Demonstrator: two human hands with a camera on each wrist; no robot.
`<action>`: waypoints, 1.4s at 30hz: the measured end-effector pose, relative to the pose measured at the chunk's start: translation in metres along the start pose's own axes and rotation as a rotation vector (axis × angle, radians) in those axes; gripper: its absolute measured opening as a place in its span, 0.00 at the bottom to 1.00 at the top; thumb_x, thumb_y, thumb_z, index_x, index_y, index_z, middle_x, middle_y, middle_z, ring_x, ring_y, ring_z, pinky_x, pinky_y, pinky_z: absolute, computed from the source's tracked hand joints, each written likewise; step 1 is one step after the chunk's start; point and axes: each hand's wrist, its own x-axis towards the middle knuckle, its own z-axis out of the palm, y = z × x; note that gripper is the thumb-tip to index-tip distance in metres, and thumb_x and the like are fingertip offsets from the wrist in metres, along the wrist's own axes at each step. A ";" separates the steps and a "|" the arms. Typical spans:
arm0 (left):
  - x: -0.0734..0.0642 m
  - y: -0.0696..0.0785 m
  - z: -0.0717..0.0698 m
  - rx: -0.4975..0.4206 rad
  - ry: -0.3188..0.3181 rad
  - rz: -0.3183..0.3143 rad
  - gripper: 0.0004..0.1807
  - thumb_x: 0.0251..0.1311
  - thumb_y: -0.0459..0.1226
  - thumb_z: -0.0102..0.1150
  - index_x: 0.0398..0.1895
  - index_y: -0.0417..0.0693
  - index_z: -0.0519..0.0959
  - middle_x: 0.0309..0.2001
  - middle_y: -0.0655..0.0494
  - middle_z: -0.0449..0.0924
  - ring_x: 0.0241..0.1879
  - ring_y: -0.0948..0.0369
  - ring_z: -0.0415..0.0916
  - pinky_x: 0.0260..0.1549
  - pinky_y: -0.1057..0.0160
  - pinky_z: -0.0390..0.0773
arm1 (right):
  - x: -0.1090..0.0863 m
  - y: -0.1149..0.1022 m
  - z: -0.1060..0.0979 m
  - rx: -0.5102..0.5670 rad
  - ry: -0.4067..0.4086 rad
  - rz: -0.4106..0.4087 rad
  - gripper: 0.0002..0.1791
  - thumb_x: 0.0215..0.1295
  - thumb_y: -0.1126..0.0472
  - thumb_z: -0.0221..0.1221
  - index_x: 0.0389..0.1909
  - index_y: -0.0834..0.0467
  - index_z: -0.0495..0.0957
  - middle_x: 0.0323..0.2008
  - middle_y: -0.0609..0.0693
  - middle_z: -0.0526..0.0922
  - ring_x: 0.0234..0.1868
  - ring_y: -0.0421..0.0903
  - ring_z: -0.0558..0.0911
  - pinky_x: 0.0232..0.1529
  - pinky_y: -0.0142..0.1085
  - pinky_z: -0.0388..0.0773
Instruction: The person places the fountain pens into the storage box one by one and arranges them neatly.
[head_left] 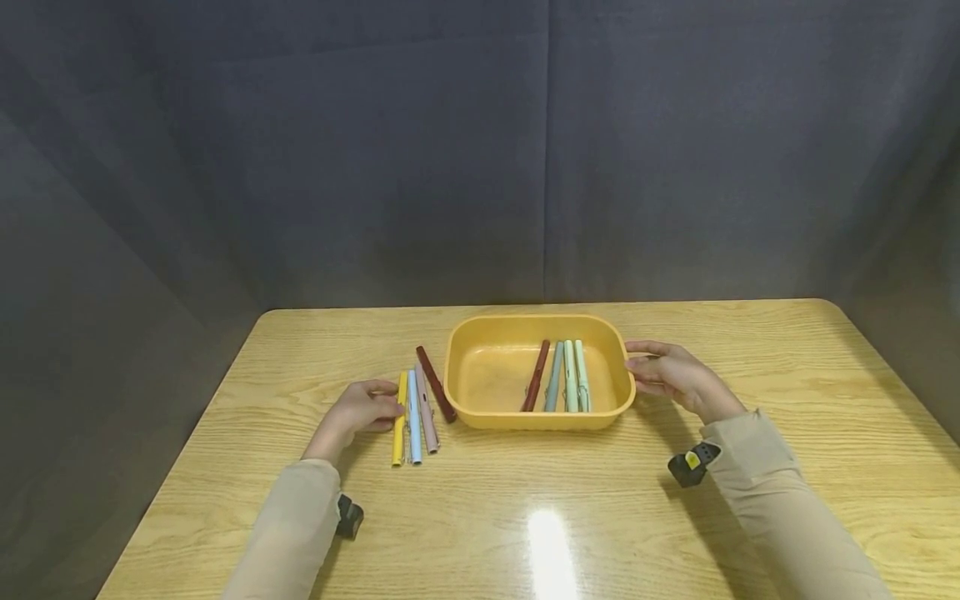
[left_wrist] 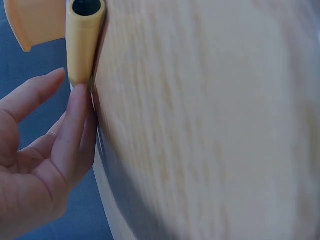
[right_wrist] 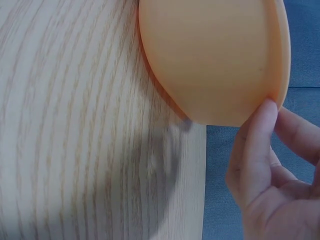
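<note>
Eight slim, variously coloured pens [head_left: 426, 410], one rounded yellow plastic tray [head_left: 540, 422]
Pens: four left of centre, four right.

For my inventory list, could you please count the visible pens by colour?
Yellow pen: 1
Light blue pen: 1
Dusty pink pen: 1
Dark red pens: 2
Grey-blue pen: 1
Pale green pens: 2
Total: 8

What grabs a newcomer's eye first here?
Probably the yellow tray near the far edge of the wooden table, four pens inside and the right hand touching its right end. Next, four more pens left of it, the left hand touching the yellow pen.
</note>
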 end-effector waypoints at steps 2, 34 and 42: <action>0.000 0.000 0.001 0.001 0.003 0.000 0.30 0.59 0.29 0.59 0.64 0.29 0.64 0.59 0.31 0.72 0.41 0.60 0.80 0.43 0.64 0.85 | 0.000 0.000 0.000 -0.005 0.000 0.000 0.33 0.70 0.66 0.50 0.70 0.72 0.48 0.29 0.36 0.82 0.32 0.30 0.82 0.38 0.22 0.83; 0.000 0.005 0.006 0.026 0.035 -0.018 0.29 0.56 0.26 0.59 0.62 0.29 0.66 0.55 0.32 0.73 0.38 0.59 0.79 0.38 0.62 0.86 | 0.001 0.002 0.000 -0.005 0.003 0.004 0.33 0.70 0.66 0.50 0.70 0.72 0.49 0.29 0.36 0.81 0.33 0.30 0.81 0.38 0.22 0.82; 0.002 0.003 0.003 0.011 0.025 -0.007 0.30 0.55 0.27 0.58 0.63 0.28 0.65 0.55 0.32 0.74 0.39 0.59 0.80 0.41 0.61 0.86 | 0.001 0.000 -0.001 -0.005 -0.008 -0.003 0.33 0.70 0.66 0.50 0.70 0.72 0.48 0.29 0.36 0.82 0.32 0.30 0.81 0.37 0.22 0.82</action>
